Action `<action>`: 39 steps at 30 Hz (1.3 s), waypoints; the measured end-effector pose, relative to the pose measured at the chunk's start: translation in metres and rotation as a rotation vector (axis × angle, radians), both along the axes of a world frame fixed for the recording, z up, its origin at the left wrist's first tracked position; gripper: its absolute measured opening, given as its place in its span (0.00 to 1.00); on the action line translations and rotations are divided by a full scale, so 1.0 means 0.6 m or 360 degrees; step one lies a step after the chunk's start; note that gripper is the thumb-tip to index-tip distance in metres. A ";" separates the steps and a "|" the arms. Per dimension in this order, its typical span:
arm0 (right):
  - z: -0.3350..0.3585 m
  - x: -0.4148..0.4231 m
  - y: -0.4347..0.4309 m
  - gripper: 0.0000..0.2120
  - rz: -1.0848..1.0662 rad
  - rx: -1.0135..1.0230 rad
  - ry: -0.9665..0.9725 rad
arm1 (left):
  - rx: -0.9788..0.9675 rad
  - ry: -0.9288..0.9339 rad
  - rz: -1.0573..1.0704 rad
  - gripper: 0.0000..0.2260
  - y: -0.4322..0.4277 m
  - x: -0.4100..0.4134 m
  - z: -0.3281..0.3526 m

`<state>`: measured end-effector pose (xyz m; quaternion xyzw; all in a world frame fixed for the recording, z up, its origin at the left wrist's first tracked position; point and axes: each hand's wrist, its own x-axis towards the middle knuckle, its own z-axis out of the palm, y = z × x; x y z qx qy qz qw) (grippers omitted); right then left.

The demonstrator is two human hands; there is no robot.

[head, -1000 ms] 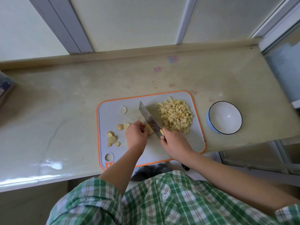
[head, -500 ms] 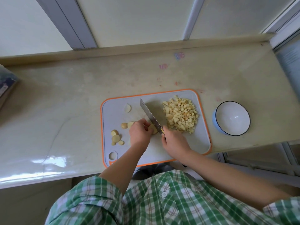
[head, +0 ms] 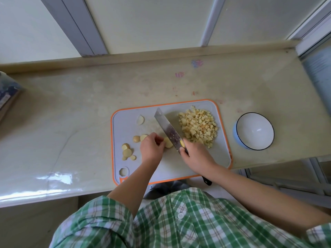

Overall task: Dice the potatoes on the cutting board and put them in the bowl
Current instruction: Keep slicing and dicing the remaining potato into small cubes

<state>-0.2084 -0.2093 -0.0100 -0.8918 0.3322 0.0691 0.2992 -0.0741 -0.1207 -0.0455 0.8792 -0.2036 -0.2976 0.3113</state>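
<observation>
A grey cutting board (head: pixel 222 158) with an orange rim lies on the counter. A heap of diced potato (head: pixel 198 128) sits on its right part. My right hand (head: pixel 195 154) grips a knife (head: pixel 169 130), blade pointing away to the left. My left hand (head: pixel 151 146) holds a potato piece (head: pixel 168 143) with curled fingers right beside the blade. Several potato slices (head: pixel 127 151) lie at the board's left, one more slice (head: pixel 140 119) further back. An empty white bowl (head: pixel 254 131) with a dark rim stands right of the board.
The beige counter (head: pixel 71 122) ends in a glossy front edge near me and a raised lip at the back under window frames. A dark box (head: pixel 7 97) sits at the far left edge. The counter's right end drops off past the bowl.
The knife and both hands stay at the same spot on the board; the blade has shifted slightly against the held potato piece. The camera view has moved a little.
</observation>
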 end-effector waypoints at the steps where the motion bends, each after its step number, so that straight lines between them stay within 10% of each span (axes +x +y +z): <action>1: 0.001 0.000 0.001 0.08 0.0010 0.0017 0.0012 | 0.0007 0.0010 0.0011 0.02 -0.001 0.000 0.000; 39: -0.006 -0.003 0.020 0.07 0.0010 0.0075 0.0078 | 0.0137 0.0126 0.0293 0.03 -0.003 -0.005 0.009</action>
